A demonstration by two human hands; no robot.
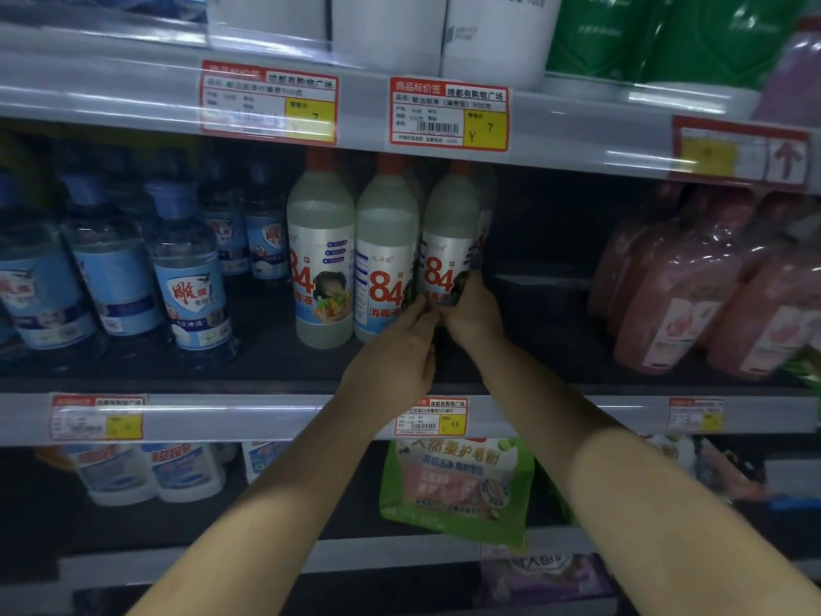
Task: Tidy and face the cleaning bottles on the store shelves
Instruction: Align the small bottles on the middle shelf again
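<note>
Three white "84" disinfectant bottles with red caps stand in a row at the middle shelf's front. Both my hands are on the base of the rightmost 84 bottle: my right hand wraps its lower right side, my left hand pinches its lower left edge. The middle 84 bottle touches it, and the left 84 bottle shows its picture side. More 84 bottles stand behind, mostly hidden.
Blue-labelled clear bottles fill the shelf's left. Pink bottles stand at the right, with a dark gap between them and the 84s. Price tags line the shelf rail. A green pouch hangs below.
</note>
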